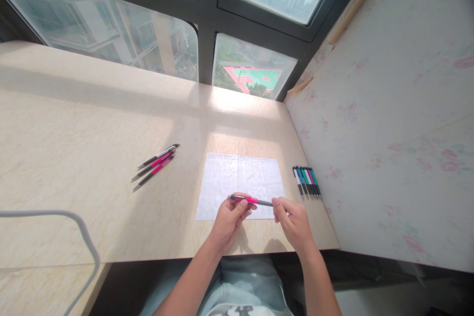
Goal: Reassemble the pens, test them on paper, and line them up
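A pink and black ballpoint pen is held level between my two hands, above the near part of a white sheet of paper. My left hand grips the clip end and the pink barrel between thumb and fingers. At the other end, my right hand pinches the dark tip section, which its fingers hide. Faint writing runs along the paper's top edge. To the left lie three pens, two pink and black and one white and black, side by side at a slant.
Several pens in blue, green, white and purple lie in a row at the right, beside the flower-patterned wall. A grey cable curves over the desk's left front. Windows stand behind the desk.
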Available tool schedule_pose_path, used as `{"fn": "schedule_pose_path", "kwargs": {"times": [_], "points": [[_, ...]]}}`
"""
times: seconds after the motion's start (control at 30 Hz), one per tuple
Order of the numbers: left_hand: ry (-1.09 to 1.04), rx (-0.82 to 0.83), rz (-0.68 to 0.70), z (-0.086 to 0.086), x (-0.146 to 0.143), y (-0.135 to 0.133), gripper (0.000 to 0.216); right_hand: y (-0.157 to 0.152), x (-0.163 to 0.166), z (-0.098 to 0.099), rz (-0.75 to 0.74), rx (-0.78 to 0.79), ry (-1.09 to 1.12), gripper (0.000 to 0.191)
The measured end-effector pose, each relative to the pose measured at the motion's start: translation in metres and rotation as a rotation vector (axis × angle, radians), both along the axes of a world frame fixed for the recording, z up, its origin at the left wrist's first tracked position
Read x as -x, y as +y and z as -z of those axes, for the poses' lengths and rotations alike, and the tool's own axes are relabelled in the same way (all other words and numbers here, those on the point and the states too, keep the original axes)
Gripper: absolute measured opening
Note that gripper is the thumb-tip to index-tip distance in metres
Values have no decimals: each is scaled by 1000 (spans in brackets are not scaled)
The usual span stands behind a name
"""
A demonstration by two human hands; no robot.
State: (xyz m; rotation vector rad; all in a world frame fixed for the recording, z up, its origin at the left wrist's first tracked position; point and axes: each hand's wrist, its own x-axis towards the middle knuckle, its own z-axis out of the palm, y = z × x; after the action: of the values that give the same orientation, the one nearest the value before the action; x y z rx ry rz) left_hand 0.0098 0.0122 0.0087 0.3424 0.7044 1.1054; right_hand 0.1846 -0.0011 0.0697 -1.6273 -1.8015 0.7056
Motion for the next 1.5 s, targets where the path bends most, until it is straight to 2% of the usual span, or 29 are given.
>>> {"fn": "schedule_pose_path", "kwargs": {"times": [0.17,0.33,0.53,0.67,0.83,0.9,0.97,1.07,1.17,1.5], "points": [[-12,11,-22,-1,0,1,21,1,1,1,-5,-32,39,24],[-6,10,-6,-1,-1,0,20,1,0,3,-6,-33,-2,44],[-8,-1,-14,1,-1,1,20,2,1,4,-37,-45,48,23],[4,-31,-7,0,-1,0,19,2,3,10,12,-52,34,42],[24,-34,-42,-3,-1,-1,19,2,5,26,94,55,208,50],[15,-21,-54,-2,-1,0,19,3,5,29,87,73,320,42],[2,-4,-68,0,-1,0,20,3,6,32,82,64,419,25],[-10,22,-84,3,-2,2,21,3,6,34,95,9,427,30],[-21,36,-96,5,-2,2,22,3,6,36,109,-36,365,19],[-37,65,-57,1,0,2,25,4,12,33,30,-26,448,14]]}}
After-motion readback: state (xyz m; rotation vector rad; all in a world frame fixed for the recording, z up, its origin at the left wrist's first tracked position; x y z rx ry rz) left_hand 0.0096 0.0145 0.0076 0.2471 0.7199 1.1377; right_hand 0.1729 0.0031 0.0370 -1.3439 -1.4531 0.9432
